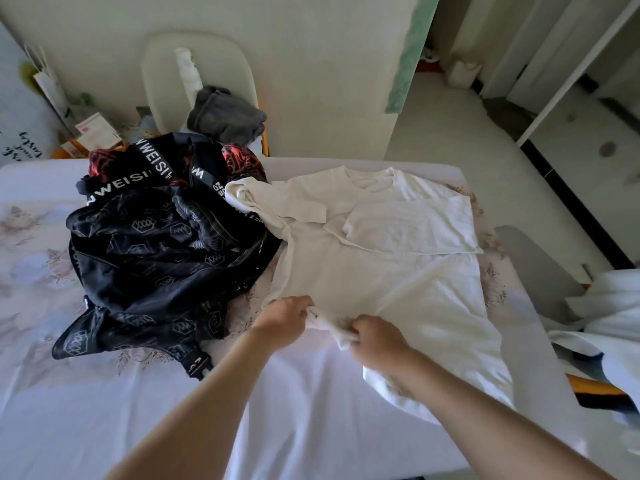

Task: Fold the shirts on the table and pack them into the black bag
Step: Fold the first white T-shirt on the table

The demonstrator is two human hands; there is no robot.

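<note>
Gripping: both hands closed on the near hem of the white shirt [374, 271]; the cloth is bunched up between them
Left hand [285, 320]: fingers curled shut on the hem, near the shirt's left edge
Right hand [375, 337]: fist closed around a wad of the same hem, just beside the left hand
Shirt: spread collar-away on the table [294, 410]; one sleeve already turned in across the chest, the other lying against the black bag [156, 244]
Bag: slumped on the table, touching the shirt's left side; its mouth faces away, with red and black cloth showing at the far end
Step, as I judge it: lifting the hem to fold it toward the collar
Risk: the hands sit close together, so the far corner may sag and fold crooked; the sleeve against the bag may drag or catch
</note>
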